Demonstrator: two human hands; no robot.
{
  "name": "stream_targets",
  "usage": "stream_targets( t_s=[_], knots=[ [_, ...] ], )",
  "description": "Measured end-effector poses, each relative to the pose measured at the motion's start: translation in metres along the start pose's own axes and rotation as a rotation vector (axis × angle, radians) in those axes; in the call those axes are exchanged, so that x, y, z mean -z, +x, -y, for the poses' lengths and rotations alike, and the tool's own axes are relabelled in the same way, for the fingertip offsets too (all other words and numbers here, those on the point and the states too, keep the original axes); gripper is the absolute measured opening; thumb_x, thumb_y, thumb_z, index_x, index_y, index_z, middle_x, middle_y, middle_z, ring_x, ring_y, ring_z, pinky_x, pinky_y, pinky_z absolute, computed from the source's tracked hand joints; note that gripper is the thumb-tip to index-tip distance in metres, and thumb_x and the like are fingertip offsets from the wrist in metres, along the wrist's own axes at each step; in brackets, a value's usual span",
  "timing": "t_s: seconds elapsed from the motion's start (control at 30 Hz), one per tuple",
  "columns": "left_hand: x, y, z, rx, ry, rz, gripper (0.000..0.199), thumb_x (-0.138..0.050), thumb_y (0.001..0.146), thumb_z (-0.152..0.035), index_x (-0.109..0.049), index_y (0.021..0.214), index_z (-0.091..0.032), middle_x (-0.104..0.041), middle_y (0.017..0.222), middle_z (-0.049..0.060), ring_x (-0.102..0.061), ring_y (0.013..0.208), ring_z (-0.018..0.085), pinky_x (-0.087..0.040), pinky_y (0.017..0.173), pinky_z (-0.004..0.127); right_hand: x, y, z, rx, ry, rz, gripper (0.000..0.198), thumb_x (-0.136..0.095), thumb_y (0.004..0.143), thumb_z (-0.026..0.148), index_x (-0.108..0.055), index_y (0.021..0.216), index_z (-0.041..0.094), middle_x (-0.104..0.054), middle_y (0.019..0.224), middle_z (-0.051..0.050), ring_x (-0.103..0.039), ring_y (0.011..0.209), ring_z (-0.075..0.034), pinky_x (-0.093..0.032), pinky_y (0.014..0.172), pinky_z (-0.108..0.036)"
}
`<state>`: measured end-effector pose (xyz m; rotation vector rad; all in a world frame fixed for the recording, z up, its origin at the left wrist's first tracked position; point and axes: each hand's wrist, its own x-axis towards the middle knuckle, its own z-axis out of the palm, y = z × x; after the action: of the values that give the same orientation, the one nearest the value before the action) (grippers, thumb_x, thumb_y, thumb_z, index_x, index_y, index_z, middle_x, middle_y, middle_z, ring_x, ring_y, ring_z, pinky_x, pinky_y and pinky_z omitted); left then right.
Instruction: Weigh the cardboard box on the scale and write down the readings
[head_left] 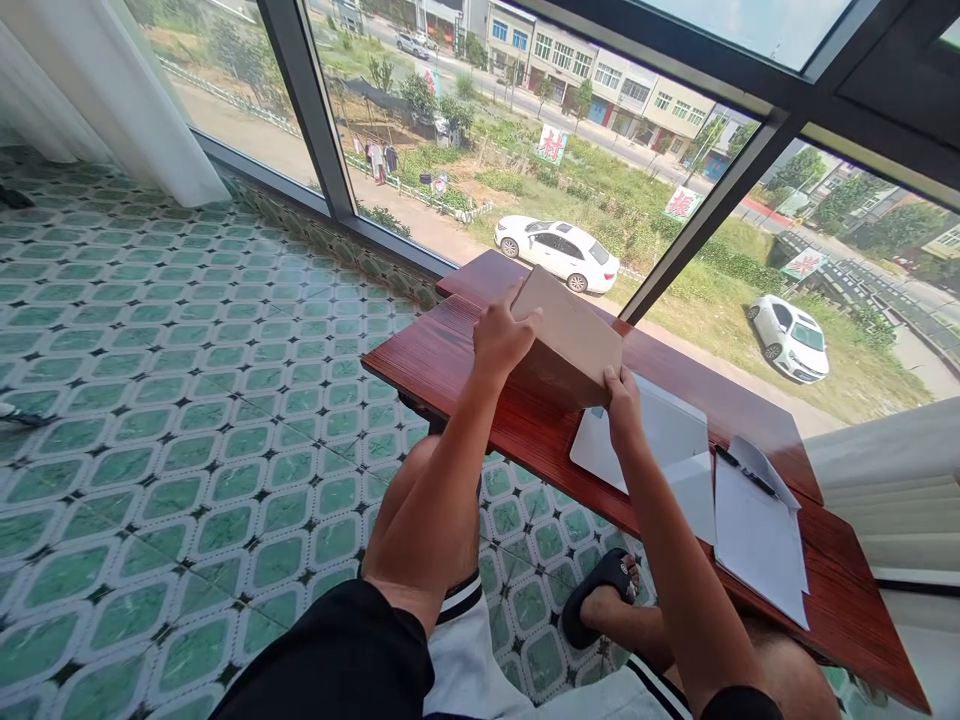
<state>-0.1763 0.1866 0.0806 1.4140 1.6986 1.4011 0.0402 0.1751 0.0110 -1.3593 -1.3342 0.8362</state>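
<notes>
Between my two hands is a plain brown cardboard box, tilted over the left part of the wooden table. My left hand grips its left end, with fingers spread along the top edge. At the right corner, my right hand holds the box with the thumb near the top face. Whether the box's underside touches the table cannot be seen. Just right of the box, partly behind my right hand and forearm, lies a flat silver laptop-like slab.
The reddish wooden table stands against large windows. White papers lie on its right side with a black pen on top. A white curtain hangs at the right. Green patterned tiles cover the floor.
</notes>
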Motion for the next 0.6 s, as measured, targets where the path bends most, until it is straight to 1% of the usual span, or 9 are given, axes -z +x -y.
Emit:
stream_targets(
  t_s=[0.07, 0.2, 0.47, 0.6],
  knots=[
    [0.0, 0.002, 0.003, 0.002, -0.003, 0.004, 0.061, -0.06, 0.081, -0.037, -0.055, 0.14, -0.025, -0.059, 0.142, 0.006, -0.05, 0.135, 0.031, -0.035, 0.116, 0.045, -0.001, -0.001, 0.001, -0.018, 0.021, 0.002, 0.053, -0.051, 0.084, 0.056, -0.061, 0.118, 0.017, -0.064, 0.116, -0.009, -0.056, 0.101, -0.023, -0.046, 0.087, -0.036],
    [-0.001, 0.005, 0.009, 0.005, -0.021, -0.001, 0.063, -0.06, 0.079, -0.037, -0.055, 0.14, -0.024, -0.06, 0.14, 0.007, -0.051, 0.134, 0.031, -0.035, 0.116, 0.043, -0.002, -0.001, 0.001, -0.012, 0.007, -0.007, 0.054, -0.052, 0.084, 0.056, -0.061, 0.119, 0.017, -0.064, 0.118, -0.01, -0.056, 0.104, -0.024, -0.045, 0.089, -0.037],
    [-0.001, 0.007, 0.011, 0.021, -0.023, 0.008, 0.063, -0.06, 0.078, -0.037, -0.056, 0.14, -0.023, -0.059, 0.142, 0.008, -0.051, 0.134, 0.031, -0.037, 0.114, 0.042, -0.003, -0.001, -0.002, -0.001, -0.02, -0.02, 0.053, -0.05, 0.084, 0.057, -0.061, 0.118, 0.017, -0.064, 0.119, -0.01, -0.055, 0.106, -0.025, -0.044, 0.093, -0.04],
    [-0.003, 0.01, 0.016, 0.005, -0.031, 0.006, 0.063, -0.06, 0.078, -0.037, -0.056, 0.139, -0.022, -0.059, 0.142, 0.008, -0.052, 0.132, 0.029, -0.038, 0.114, 0.04, -0.003, -0.001, 0.001, 0.015, -0.038, -0.012, 0.049, -0.049, 0.085, 0.056, -0.062, 0.112, 0.018, -0.064, 0.118, -0.009, -0.055, 0.106, -0.024, -0.043, 0.095, -0.039]
  ],
)
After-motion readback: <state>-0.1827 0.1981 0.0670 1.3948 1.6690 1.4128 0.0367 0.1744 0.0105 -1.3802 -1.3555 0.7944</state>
